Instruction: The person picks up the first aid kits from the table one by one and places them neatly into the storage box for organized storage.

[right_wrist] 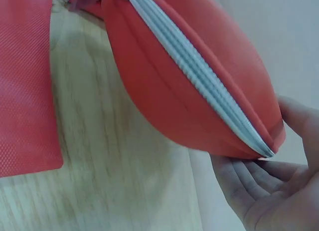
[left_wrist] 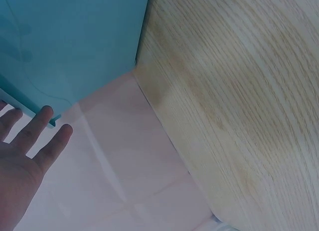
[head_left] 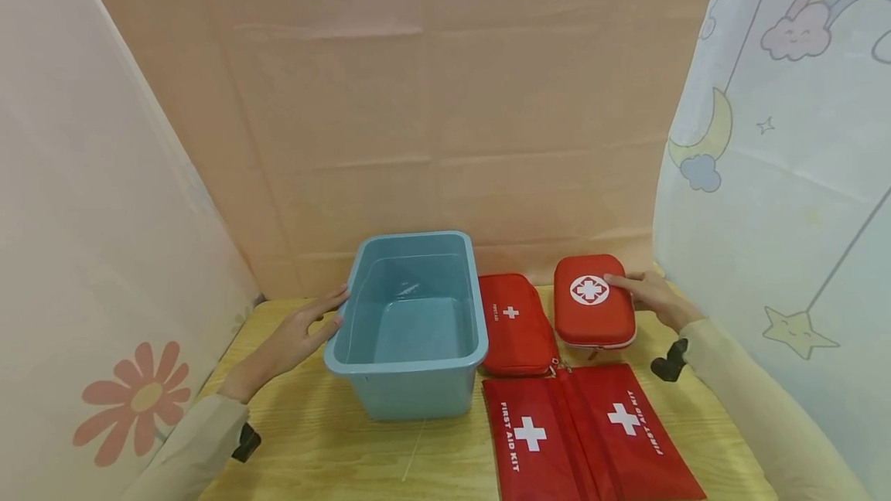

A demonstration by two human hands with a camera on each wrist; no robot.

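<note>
An empty blue plastic bin [head_left: 418,397] stands on the wooden table [head_left: 327,431]. My left hand [head_left: 326,314] lies flat against the bin's left wall with straight fingers. The left wrist view shows those fingers [left_wrist: 47,141] spread beside the blue bin [left_wrist: 75,36]. My right hand [head_left: 629,286] grips a hard red first-aid case [head_left: 594,308] with a white cross badge, right of the bin. In the right wrist view the case [right_wrist: 174,76] is tilted up off the table, my fingers [right_wrist: 239,183] under its edge and my thumb on top.
A soft red first-aid pouch [head_left: 515,327] lies between the bin and the case. Two flat red "FIRST AID KIT" bags [head_left: 532,439] [head_left: 629,427] lie at the front right. A pink backdrop and printed curtains close in the table on three sides.
</note>
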